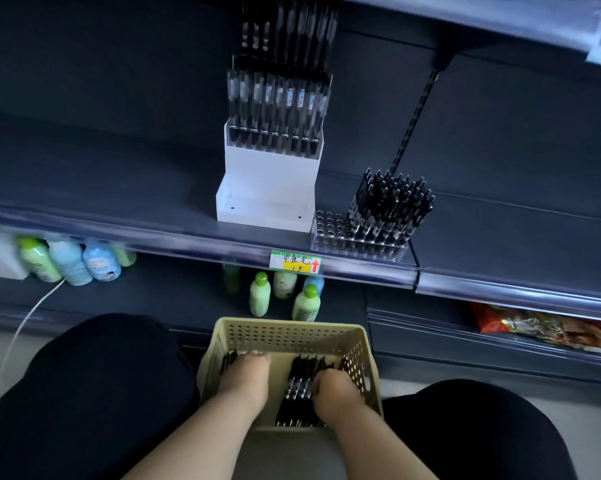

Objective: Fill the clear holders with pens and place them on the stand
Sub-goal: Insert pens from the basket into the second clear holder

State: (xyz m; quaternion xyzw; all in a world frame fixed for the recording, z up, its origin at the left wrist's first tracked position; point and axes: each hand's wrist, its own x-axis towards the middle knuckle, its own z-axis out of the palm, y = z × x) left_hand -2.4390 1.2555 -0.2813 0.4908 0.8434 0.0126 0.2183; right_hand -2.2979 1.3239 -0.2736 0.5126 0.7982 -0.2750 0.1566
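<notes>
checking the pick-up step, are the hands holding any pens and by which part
The right hand curls round a bunch of pens about mid-barrel, in the basket. The left hand is down among pens too; its grip cannot be told.

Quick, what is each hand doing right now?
Left hand: curled in the basket; grip cannot be told.
Right hand: closed, holding pens.

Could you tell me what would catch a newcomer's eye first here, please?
The left hand and right hand reach into a beige basket of black pens at the bottom centre. On the shelf above, a white stand carries rows of pens, with a partly filled clear holder at its right.
</notes>
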